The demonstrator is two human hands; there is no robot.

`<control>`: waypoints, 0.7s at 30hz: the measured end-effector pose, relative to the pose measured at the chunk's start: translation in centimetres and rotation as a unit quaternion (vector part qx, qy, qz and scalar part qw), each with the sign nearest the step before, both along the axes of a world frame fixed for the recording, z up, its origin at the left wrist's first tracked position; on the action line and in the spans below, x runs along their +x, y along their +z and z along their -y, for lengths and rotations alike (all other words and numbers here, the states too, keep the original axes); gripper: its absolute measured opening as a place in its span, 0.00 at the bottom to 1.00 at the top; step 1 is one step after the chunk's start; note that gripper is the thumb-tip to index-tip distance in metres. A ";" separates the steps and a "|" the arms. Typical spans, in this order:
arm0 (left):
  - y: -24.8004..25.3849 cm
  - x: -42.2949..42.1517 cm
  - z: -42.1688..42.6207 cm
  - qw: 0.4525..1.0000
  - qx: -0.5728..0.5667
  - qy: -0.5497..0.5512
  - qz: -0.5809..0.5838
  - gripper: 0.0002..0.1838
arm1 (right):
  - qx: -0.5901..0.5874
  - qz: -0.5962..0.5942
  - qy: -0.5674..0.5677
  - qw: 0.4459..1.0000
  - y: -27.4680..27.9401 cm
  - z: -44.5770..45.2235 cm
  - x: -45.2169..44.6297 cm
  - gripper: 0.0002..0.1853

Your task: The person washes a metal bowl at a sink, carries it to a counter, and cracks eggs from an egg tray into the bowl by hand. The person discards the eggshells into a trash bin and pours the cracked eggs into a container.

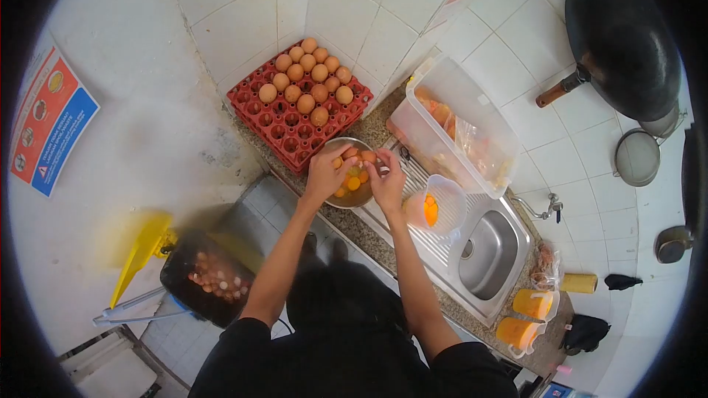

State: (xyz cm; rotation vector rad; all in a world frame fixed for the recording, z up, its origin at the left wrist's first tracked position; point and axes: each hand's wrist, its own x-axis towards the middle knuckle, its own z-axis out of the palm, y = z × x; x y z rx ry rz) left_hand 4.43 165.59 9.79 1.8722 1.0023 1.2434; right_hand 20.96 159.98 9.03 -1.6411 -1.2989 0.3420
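Observation:
Both my hands are over a round metal bowl (340, 201) that holds cracked eggs with several orange yolks (353, 183). My left hand (324, 174) is closed on a brown egg (350, 152) above the bowl's far side. My right hand (387, 183) is closed on a brown egg (369, 155) right beside it; I cannot tell whether these are whole eggs or shell parts. Just behind the bowl, a stack of red egg trays (289, 133) carries several brown eggs (305, 104). To the right stands a translucent plastic jug (450, 206) with orange yolk inside.
A steel sink (490, 254) with a ribbed drainboard lies right of the bowl. Behind it is a clear plastic tub (479, 140) with bagged contents. Two orange-filled jugs (532, 303) stand farther right. A black bin (195, 254) with eggshells is at lower left. A wok (623, 40) hangs upper right.

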 end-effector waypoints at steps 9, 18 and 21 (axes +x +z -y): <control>-1.5 0.5 0.8 0.670 -0.571 -0.139 0.453 0.21 | -0.014 -0.102 0.124 0.987 3.4 -0.2 -1.7 0.13; -0.9 -3.6 3.3 0.515 -0.570 -0.203 0.607 0.24 | -0.140 -0.002 -0.144 0.980 -6.7 4.1 0.0 0.27; -0.1 -6.7 5.9 0.462 -0.577 -0.173 0.651 0.25 | -0.240 -0.338 -0.018 0.910 -10.3 4.4 -0.6 0.28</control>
